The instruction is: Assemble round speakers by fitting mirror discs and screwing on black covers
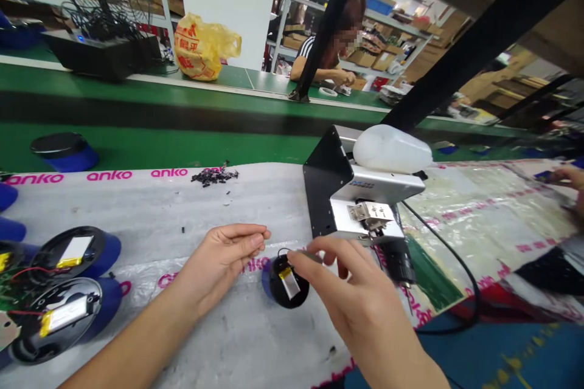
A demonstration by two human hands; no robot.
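Note:
A small round housing (275,298), blue outside and black inside, stands on the covered bench between my hands. Inside it lies a silver battery pouch (291,286) with yellow tape at one end, and a thin dark wire loops up by the rim. My left hand (223,261) is just left of the housing, thumb and fingertips pressed together; whatever they pinch, if anything, is too small to see. Over the housing's right edge, my right hand (360,292) has its fingers curled together near a dark piece that I cannot identify.
Behind my right hand stands a silver and black machine (365,188) with a white plastic bottle (392,149) on top and a black cable. Several blue housings (103,255) with batteries sit at left. Small black parts (214,176) lie piled behind. A co-worker (333,48) sits across the bench.

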